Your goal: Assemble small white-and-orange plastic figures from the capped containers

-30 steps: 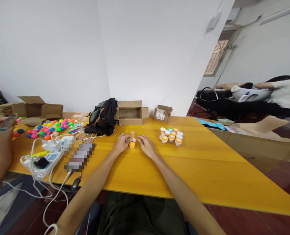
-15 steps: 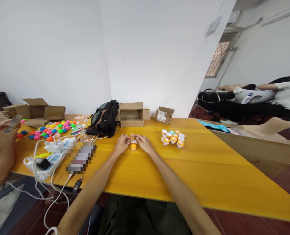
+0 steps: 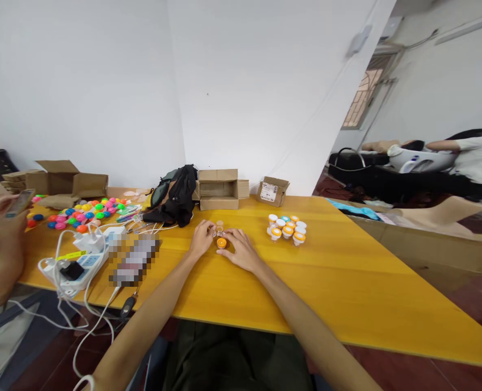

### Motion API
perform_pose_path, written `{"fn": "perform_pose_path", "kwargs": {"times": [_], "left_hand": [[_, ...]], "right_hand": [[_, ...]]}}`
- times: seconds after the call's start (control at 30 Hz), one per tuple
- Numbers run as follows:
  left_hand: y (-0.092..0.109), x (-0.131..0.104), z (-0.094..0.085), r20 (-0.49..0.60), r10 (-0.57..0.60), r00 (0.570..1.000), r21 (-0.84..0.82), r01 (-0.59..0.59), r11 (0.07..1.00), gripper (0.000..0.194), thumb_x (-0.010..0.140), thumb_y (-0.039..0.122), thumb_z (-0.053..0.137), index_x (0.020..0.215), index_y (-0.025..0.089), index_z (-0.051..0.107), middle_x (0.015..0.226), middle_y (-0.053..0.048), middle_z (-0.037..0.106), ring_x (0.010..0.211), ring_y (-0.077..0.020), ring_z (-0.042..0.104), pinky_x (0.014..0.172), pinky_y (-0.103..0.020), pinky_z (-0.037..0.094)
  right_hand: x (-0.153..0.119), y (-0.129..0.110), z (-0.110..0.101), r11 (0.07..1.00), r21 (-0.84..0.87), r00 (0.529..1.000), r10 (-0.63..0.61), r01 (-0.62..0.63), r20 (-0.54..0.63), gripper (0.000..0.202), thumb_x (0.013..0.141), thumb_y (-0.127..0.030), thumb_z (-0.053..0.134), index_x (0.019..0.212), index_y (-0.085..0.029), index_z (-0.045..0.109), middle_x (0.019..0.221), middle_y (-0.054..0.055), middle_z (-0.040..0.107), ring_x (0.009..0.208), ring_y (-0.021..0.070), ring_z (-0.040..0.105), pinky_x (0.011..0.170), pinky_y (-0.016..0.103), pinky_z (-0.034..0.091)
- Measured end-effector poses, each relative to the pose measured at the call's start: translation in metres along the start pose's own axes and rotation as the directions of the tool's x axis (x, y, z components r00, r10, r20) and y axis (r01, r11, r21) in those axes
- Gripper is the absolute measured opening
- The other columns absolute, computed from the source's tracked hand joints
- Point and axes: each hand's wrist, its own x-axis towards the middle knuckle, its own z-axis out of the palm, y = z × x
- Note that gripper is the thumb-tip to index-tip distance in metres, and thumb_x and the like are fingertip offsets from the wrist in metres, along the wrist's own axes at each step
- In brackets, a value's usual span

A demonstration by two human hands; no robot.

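Note:
My left hand (image 3: 202, 239) rests on the table with fingers curled together. Its fingertips meet small clear pieces (image 3: 220, 232); exactly what they hold is too small to make out. An orange-topped item (image 3: 221, 243), round like a small jar lid, sits just in front of those pieces. To its right is my right hand (image 3: 241, 251), thumb and fingers spread apart, the thumb tip close to the orange top. Farther right stand several small clear jars with orange, white and blue lids (image 3: 287, 231).
Small cardboard boxes (image 3: 218, 203) (image 3: 273, 191) and a black bag (image 3: 175, 198) line the wall. Colourful balls (image 3: 83, 214), a power strip (image 3: 88, 266) and a phone (image 3: 137, 260) lie left. Another person's hand (image 3: 10, 217) holds a phone at far left.
My right hand has drawn back slightly and opened, its thumb now apart from the fingers near the orange top. My left hand has barely moved.

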Motion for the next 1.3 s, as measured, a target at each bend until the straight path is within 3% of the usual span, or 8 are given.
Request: {"fn": "perform_pose_path", "kwargs": {"times": [0.17, 0.33, 0.43, 0.53, 0.73, 0.97, 1.3], "left_hand": [[0.009, -0.002, -0.003, 0.039, 0.025, 0.999, -0.064, -0.023, 0.998, 0.021, 0.093, 0.024, 0.052, 0.081, 0.021, 0.069, 0.076, -0.001, 0.061, 0.074, -0.0160, 0.058, 0.076, -0.027, 0.048], [0.021, -0.007, -0.007, 0.148, 0.065, 0.987, -0.171, -0.039, 0.985, 0.030, 0.096, 0.038, 0.050, 0.086, 0.020, 0.071, 0.082, -0.003, 0.065, 0.077, -0.0168, 0.058, 0.078, -0.028, 0.048], [0.025, -0.011, -0.006, 0.231, 0.088, 0.969, -0.240, -0.031, 0.970, 0.029, 0.090, 0.046, 0.060, 0.094, 0.020, 0.072, 0.087, -0.003, 0.068, 0.077, -0.0170, 0.059, 0.075, -0.028, 0.049], [0.025, -0.012, -0.002, 0.245, 0.077, 0.966, -0.273, -0.007, 0.962, 0.035, 0.079, 0.046, 0.072, 0.100, 0.019, 0.072, 0.090, -0.003, 0.070, 0.075, -0.0162, 0.059, 0.072, -0.027, 0.049], [0.018, -0.010, 0.006, 0.243, 0.012, 0.970, -0.399, 0.088, 0.913, 0.032, 0.081, 0.042, 0.070, 0.100, 0.017, 0.072, 0.083, -0.003, 0.072, 0.071, -0.0155, 0.064, 0.068, -0.026, 0.051], [0.015, -0.007, 0.009, 0.265, -0.033, 0.964, -0.500, 0.166, 0.850, 0.032, 0.078, 0.042, 0.074, 0.097, 0.017, 0.071, 0.091, -0.007, 0.075, 0.084, -0.0193, 0.071, 0.080, -0.031, 0.056], [0.018, -0.009, 0.008, 0.295, -0.013, 0.955, -0.509, 0.169, 0.844, 0.043, 0.074, 0.050, 0.078, 0.101, 0.016, 0.074, 0.097, -0.009, 0.076, 0.085, -0.0213, 0.071, 0.079, -0.033, 0.057]], "right_hand": [[0.003, -0.003, -0.002, 0.999, 0.031, 1.000, 0.007, -0.008, 0.015, 0.017, 0.083, -0.027, 0.073, 0.099, -0.025, 0.068, 0.108, 0.007, 0.065, 0.104, 0.0256, 0.057, 0.094, 0.043, 0.047], [0.003, 0.001, -0.003, 0.967, 0.244, 0.995, 0.086, -0.069, -0.057, 0.015, 0.081, -0.027, 0.070, 0.095, -0.026, 0.066, 0.096, 0.003, 0.067, 0.094, 0.0229, 0.061, 0.089, 0.040, 0.049], [0.004, 0.004, -0.001, 0.913, 0.393, 0.981, 0.164, -0.110, -0.105, 0.015, 0.080, -0.028, 0.066, 0.094, -0.024, 0.064, 0.093, 0.001, 0.068, 0.086, 0.0197, 0.063, 0.081, 0.035, 0.052], [0.005, 0.006, 0.002, 0.850, 0.516, 0.972, 0.201, -0.111, -0.122, 0.014, 0.078, -0.027, 0.063, 0.092, -0.024, 0.063, 0.091, 0.001, 0.068, 0.081, 0.0178, 0.064, 0.077, 0.032, 0.054], [0.007, 0.005, 0.011, 0.714, 0.684, 0.946, 0.303, -0.147, -0.113, 0.031, 0.068, -0.030, 0.076, 0.094, -0.024, 0.062, 0.097, 0.002, 0.068, 0.083, 0.0177, 0.067, 0.079, 0.033, 0.056], [0.008, 0.005, 0.014, 0.661, 0.726, 0.932, 0.355, -0.190, -0.080, 0.037, 0.062, -0.033, 0.082, 0.093, -0.023, 0.064, 0.099, 0.002, 0.067, 0.081, 0.0165, 0.066, 0.077, 0.031, 0.056], [0.009, 0.011, 0.017, 0.632, 0.751, 0.920, 0.382, -0.190, -0.089, 0.030, 0.066, -0.038, 0.080, 0.087, -0.023, 0.064, 0.092, 0.003, 0.069, 0.082, 0.0189, 0.068, 0.080, 0.035, 0.057]]}}
